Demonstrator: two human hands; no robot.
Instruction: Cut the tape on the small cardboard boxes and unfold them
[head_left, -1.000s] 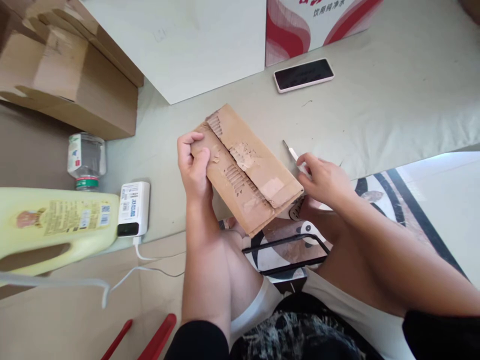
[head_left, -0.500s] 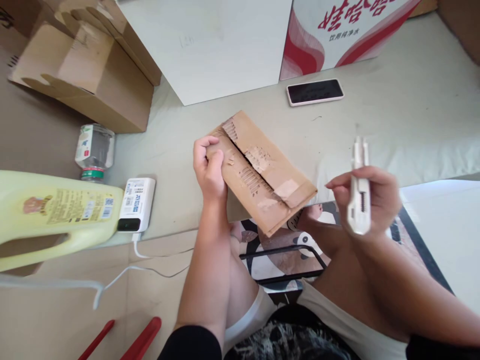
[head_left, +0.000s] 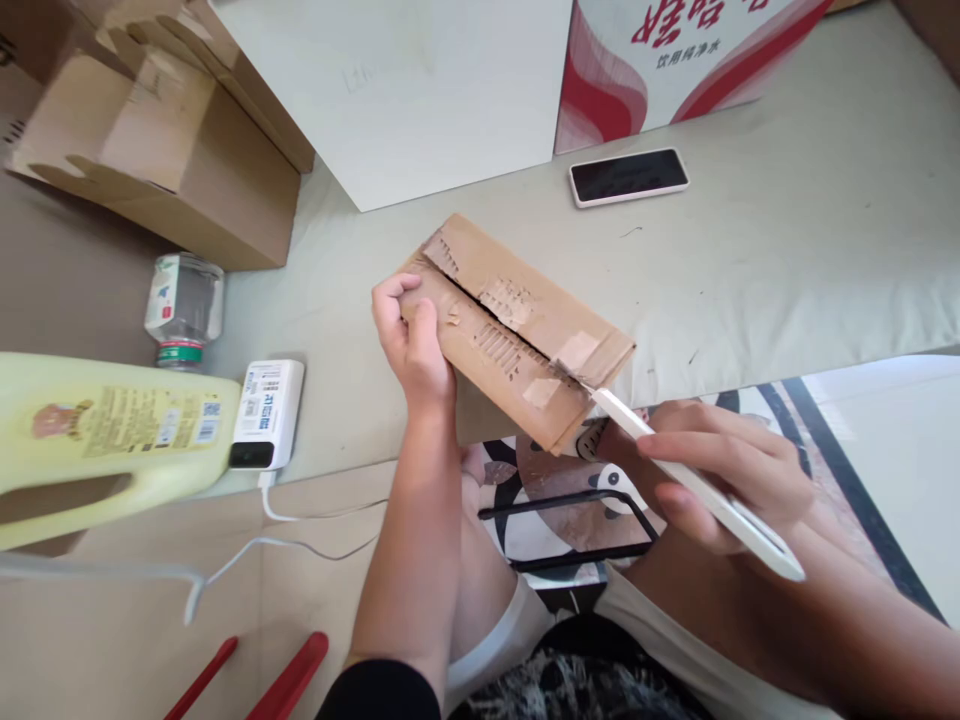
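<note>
My left hand (head_left: 415, 345) grips the left end of a flat brown cardboard box (head_left: 480, 362), thumb on top. The box is tilted, its right corner pointing toward my right hand. A seam runs along its face, with torn, ridged patches and bits of clear tape beside it. My right hand (head_left: 727, 475) is closed round a white utility knife (head_left: 694, 483). The knife's front end touches the taped right end of the seam; how far the blade goes in I cannot make out.
A phone (head_left: 628, 177) lies behind the box, near a white carton (head_left: 450, 110) and a red-and-white carton (head_left: 675, 70). At left are cardboard boxes (head_left: 202, 150), a clear bottle (head_left: 184, 305), a yellow jug (head_left: 112, 440) and a white power bank (head_left: 268, 413) with a cable.
My right hand has swung the utility knife from upright and apart to slanting, with its tip on the box's right end. The box has tipped slightly in my left hand.
</note>
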